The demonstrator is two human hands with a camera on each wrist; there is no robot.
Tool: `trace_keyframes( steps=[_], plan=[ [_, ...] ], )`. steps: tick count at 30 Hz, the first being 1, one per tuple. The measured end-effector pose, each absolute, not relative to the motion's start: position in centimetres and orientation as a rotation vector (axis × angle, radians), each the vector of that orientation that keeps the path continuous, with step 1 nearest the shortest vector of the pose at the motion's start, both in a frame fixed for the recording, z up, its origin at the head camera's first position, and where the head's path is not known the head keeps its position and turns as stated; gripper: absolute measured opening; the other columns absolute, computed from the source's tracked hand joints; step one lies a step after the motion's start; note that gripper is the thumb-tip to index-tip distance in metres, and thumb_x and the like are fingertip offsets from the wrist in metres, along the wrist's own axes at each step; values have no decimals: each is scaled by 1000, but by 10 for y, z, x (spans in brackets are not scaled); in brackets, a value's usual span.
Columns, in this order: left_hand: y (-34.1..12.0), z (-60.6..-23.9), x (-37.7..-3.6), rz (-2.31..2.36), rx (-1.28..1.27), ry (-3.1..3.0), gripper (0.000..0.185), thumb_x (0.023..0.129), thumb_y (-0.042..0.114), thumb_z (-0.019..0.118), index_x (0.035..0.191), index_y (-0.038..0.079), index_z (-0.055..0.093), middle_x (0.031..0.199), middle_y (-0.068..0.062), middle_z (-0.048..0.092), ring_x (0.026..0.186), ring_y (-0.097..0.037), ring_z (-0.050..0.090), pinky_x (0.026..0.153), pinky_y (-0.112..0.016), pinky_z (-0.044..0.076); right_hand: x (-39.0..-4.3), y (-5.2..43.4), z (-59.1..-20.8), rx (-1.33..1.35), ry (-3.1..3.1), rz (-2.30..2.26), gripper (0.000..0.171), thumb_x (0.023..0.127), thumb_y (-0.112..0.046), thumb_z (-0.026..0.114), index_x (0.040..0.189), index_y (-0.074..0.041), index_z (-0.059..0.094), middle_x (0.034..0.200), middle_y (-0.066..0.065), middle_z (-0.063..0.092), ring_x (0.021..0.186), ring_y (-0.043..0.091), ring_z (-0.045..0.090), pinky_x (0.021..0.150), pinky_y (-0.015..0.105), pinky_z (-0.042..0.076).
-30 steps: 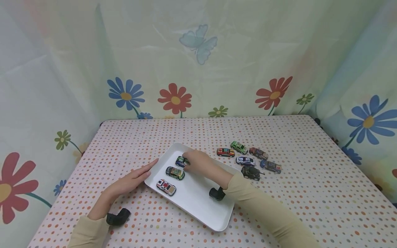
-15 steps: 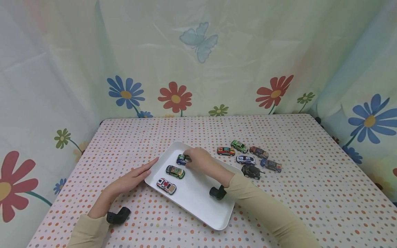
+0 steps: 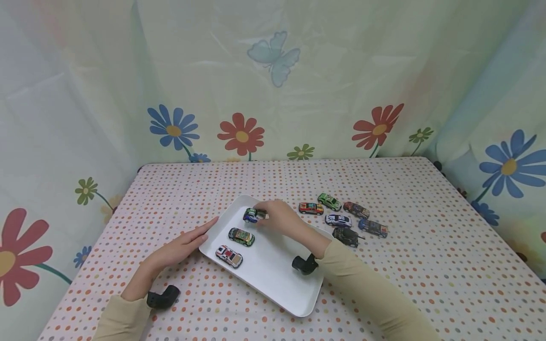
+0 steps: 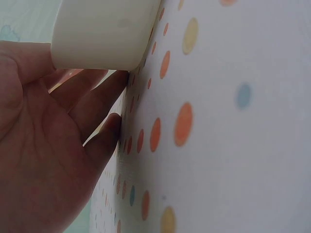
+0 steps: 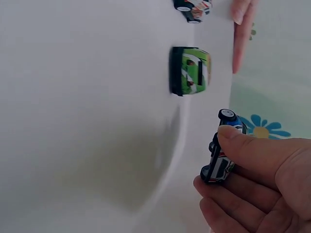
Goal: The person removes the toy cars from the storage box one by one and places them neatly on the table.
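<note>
My left hand [image 3: 181,246] lies flat on the dotted bench [image 3: 426,265], fingers straight and together, the fingertips [image 4: 114,90] touching the tray's [image 3: 273,284] left rim; it holds nothing, and the left wrist view shows the tray's rounded corner right against those fingers. On the white tray, nearest me, sits a red and white car [image 3: 228,256], and just behind it a green car [image 3: 241,237], both resting on their wheels, close together but apart. Further back, near the tray's far corner, is the blue car [image 3: 252,215], and my right hand [image 3: 279,217] has it: thumb and fingers pinch it from the right side, the other fingers curled. In the right wrist view that blue car [image 5: 221,148] is caught between my thumb on top and my fingers beneath, over the tray, though I cannot tell whether its wheels touch the tray floor. Right of the tray, loose on the bench, lies a cluster of six more cars, well apart from my hand: a red car [image 3: 310,208], a bright green car [image 3: 329,201], a white car [image 3: 337,220], a black car [image 3: 345,236], a dark red car [image 3: 356,209] and a dark blue car [image 3: 373,228].
</note>
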State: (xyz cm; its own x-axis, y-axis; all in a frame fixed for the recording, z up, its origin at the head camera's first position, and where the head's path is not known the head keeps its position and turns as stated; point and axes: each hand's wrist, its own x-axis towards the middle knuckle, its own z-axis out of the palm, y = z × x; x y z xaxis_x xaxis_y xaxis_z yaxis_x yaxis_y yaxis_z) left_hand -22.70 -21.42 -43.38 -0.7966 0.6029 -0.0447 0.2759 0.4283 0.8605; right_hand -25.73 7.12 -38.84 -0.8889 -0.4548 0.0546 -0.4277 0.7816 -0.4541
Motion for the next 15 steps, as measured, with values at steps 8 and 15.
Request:
trace_keyframes(
  steps=[8,15],
  plan=[
    [-215,-435,-228,1315,746,2332,48,104,24,36,150,18,24,153,-8,16,139,-29,10,109,-51,11,-261,87,-378,-685,2931,-768,41,80,-14,75,118,-4,64,110,8,65,100,20,60,87,33,47],
    [-215,-435,-228,1322,757,2320,48,104,22,36,150,17,24,153,-7,16,139,-28,9,109,-51,11,-256,106,-367,-652,2925,-843,44,82,-14,74,123,-5,62,116,9,63,102,22,60,86,35,49]
  ],
)
